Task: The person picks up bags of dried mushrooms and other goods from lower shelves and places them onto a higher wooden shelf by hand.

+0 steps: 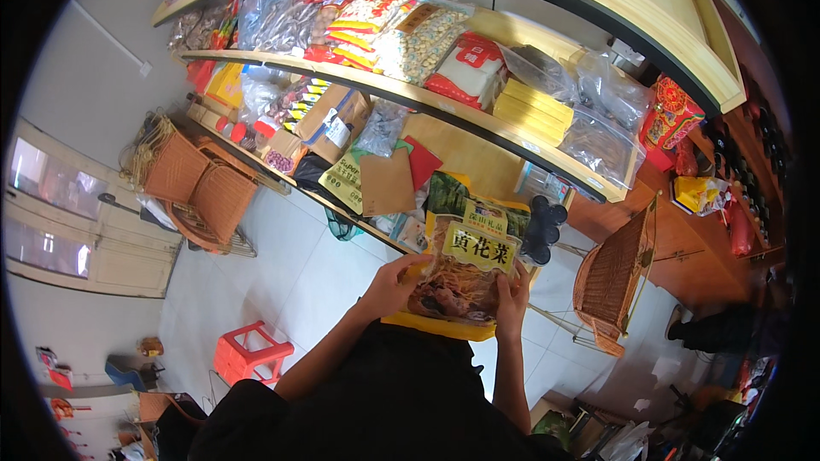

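Note:
A yellow-edged printed plastic food bag (467, 256) is held upright before my chest, its front towards me. My left hand (397, 285) grips its left edge, the thumb lying near the front. My right hand (511, 298) grips the lower right edge, with the thumb on the front. Behind the bag is the lower shelf, where a brown cardboard piece (387, 184), a red packet (421, 164) and a green printed pouch (346, 180) lie. Dark round items in plastic (544, 230) sit just right of the bag.
Wooden shelves (435, 99) carry bagged dry goods, a white-and-red bag (467, 70) and yellow packets (533, 113). Wicker chairs stand left (214, 195) and right (612, 282). A red plastic stool (250, 353) is at lower left. A person's dark-clothed leg (724, 330) shows at right.

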The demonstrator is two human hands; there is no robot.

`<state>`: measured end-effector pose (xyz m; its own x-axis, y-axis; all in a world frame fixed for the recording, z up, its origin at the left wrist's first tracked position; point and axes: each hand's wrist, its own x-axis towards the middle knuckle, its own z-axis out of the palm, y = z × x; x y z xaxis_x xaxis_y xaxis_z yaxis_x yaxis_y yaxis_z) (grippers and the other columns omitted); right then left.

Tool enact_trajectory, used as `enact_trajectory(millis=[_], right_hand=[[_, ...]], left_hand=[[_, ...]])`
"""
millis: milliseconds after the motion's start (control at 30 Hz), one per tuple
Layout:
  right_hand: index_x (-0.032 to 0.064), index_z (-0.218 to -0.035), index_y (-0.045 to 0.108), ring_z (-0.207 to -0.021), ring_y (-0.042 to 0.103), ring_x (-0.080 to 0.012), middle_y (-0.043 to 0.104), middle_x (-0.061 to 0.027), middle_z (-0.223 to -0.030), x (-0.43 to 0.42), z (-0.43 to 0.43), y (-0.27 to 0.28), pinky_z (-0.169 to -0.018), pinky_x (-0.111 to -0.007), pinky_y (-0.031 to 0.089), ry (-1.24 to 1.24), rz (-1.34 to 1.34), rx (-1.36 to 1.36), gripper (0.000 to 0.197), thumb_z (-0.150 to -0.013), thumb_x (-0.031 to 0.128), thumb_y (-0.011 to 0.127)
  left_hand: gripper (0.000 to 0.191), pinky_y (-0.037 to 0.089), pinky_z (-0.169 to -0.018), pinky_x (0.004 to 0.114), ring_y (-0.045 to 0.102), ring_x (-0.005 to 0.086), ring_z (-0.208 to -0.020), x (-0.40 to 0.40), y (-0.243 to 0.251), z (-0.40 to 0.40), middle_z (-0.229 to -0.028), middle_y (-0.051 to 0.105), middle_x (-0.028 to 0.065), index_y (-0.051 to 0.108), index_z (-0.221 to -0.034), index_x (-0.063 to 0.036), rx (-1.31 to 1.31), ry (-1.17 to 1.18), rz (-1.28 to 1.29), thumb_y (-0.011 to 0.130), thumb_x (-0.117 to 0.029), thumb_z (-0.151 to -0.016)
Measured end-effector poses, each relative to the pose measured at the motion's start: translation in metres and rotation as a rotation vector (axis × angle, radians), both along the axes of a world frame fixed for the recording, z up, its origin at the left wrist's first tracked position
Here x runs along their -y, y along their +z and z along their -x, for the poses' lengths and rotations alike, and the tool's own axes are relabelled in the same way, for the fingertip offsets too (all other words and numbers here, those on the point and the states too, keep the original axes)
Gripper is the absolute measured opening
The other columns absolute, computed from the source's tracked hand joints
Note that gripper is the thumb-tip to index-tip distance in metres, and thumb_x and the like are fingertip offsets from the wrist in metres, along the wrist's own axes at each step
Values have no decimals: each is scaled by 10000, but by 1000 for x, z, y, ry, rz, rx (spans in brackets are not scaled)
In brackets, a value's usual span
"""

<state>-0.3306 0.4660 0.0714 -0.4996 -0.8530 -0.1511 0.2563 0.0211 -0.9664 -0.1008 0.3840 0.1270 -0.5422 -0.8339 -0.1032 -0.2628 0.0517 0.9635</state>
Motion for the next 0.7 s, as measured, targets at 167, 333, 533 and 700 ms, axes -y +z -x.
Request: enact_trajectory(millis=[167,333,533,700], right_hand=[[20,-1328,383,-902,589,-149,606,-124,-1071,14,-26,-3,-762,-263,474,46,-58,109,404,-953,99,508],[28,-1334,397,-877,588,-139,619,-116,-1041,39,-54,-25,-753,-250,470,83,-138,179,425,-942,125,531],[28,-1336,407,-836,575,-117,628,-97,-1003,82,-86,-37,-707,-233,457,151,-184,132,441,-927,108,551],[22,-1327,431,-806,551,-102,622,-76,-939,126,-123,-40,-687,-220,435,123,-157,45,440,-917,97,571]], left_hand=[[436,460,-659,209,566,80,-742,9,-23,-24,-985,650,83,519,-1290,-13,153,140,-107,502,27,-856],[438,466,-672,226,560,89,-733,20,-18,-48,-944,650,97,497,-1312,-1,269,174,-146,534,-73,-881],[441,455,-889,286,582,193,-1011,45,-41,-87,-1137,603,176,492,-1303,15,272,191,-125,542,-132,-891],[421,398,-997,312,524,257,-1174,93,-54,-124,-1255,545,191,516,-1260,36,181,155,-146,566,-145,-883]])
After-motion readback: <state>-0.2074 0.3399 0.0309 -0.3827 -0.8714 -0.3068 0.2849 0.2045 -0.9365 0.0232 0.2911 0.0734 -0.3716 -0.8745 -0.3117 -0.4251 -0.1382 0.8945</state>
